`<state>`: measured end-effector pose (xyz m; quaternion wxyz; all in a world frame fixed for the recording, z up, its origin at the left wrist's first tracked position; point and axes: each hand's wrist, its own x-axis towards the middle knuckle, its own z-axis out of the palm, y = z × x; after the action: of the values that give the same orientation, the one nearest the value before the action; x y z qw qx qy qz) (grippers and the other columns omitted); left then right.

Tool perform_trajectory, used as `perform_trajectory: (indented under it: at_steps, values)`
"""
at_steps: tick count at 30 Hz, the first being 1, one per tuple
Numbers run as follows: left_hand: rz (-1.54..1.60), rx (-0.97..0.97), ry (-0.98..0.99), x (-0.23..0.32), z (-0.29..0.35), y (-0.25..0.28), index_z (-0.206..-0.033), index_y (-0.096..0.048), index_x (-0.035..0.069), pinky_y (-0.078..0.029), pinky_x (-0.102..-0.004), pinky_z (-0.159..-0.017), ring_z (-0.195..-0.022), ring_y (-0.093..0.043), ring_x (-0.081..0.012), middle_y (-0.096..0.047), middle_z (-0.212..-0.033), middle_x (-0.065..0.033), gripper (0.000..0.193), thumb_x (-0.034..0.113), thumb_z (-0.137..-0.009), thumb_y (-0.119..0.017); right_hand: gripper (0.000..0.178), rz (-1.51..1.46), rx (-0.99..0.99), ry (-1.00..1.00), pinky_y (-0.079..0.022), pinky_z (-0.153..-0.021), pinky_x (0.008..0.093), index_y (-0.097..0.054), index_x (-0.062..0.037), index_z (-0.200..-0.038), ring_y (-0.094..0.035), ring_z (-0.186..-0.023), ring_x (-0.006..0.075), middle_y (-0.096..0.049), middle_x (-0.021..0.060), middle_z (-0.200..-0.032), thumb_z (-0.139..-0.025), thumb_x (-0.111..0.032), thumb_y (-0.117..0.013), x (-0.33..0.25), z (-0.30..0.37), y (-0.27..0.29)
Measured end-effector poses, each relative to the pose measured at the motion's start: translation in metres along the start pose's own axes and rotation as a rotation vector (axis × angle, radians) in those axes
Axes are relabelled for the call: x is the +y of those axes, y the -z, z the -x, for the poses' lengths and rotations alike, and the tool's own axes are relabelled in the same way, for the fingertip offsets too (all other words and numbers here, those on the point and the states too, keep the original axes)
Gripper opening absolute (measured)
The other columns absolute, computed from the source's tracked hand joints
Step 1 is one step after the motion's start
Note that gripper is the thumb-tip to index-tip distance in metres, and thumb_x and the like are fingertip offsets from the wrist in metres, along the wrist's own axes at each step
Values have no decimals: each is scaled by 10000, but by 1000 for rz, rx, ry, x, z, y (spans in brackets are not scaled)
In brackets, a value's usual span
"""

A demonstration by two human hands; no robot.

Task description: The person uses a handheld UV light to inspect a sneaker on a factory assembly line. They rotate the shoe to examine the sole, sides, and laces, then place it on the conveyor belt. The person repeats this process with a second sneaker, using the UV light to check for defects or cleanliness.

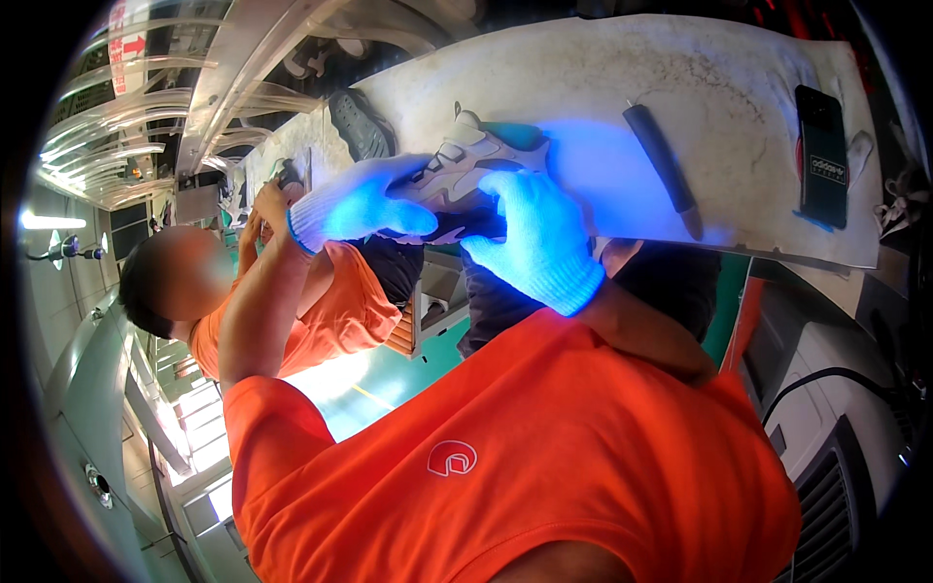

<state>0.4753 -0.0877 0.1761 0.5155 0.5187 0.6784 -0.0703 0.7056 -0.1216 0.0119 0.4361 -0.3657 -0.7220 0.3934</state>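
A grey and beige sneaker (465,167) with dark parts lies sideways at the near edge of the worktable, between my two hands. My left hand (367,202), in a white knit glove, closes on its left end, thumb on the near side. My right hand (536,235), gloved too, grips the near right side with curled fingers. Strong blue light falls on both gloves, the shoe and the tabletop to the right; its source is not visible. The sneaker's underside is partly hidden by my gloves.
The pale, stained worktable (622,73) runs across the top. A dark sole-like piece (362,124) lies left of the sneaker. On the right are a dark stick-shaped tool (663,165) with a thin tip and a dark phone (822,160). A co-worker in orange (335,306) works at left.
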Motion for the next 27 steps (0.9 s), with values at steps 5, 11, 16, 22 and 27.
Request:
perform_trajectory:
  at_steps: [5, 11, 16, 22, 27]
  values:
    - [-182, 23, 37, 10, -6, -3, -1510, -621, -36, -577, -346, -970, -1063, -744, -197, -799, -1137, -183, 890, 359, -781, -945, 662, -40, -8, -61, -609, -851, 457, -660, -86, -1270, -726, -1004, 347, -706, 152, -1158, -726, -225, -1010, -3, -1, 2]
    - [-204, 68, 161, 41, -1, -13, -1420, -683, -23, -595, -373, -916, -1013, -781, -239, -806, -1085, -175, 764, 379, -816, -922, 677, -83, -41, -133, -623, -815, 439, -650, -83, -1266, -750, -959, 325, -703, 148, -1163, -724, -256, -1017, 1, -7, 3]
    - [-447, 162, 58, 21, -13, -15, -1446, -653, -19, -620, -399, -871, -956, -814, -282, -808, -1083, -212, 819, 480, -846, -898, 698, -99, -83, -160, -620, -838, 495, -625, -90, -1266, -758, -996, 386, -708, 161, -1162, -723, -306, -1008, -2, -9, 9]
    - [-529, 168, 213, 43, -19, -29, -1432, -631, -46, -617, -459, -928, -1046, -808, -365, -795, -1167, -272, 971, 659, -809, -873, 666, -81, -34, -137, -625, -814, 490, -635, -86, -1247, -771, -972, 381, -724, 157, -1129, -732, -302, -999, -2, -9, 6]
    - [-688, 292, 141, 45, -21, -40, -1325, -675, -107, -623, -463, -929, -1049, -806, -410, -794, -1164, -294, 1107, 819, -738, -827, 664, -131, -61, -186, -629, -853, 490, -651, -87, -1249, -774, -1003, 379, -735, 163, -1162, -721, -293, -997, 0, -7, 3]
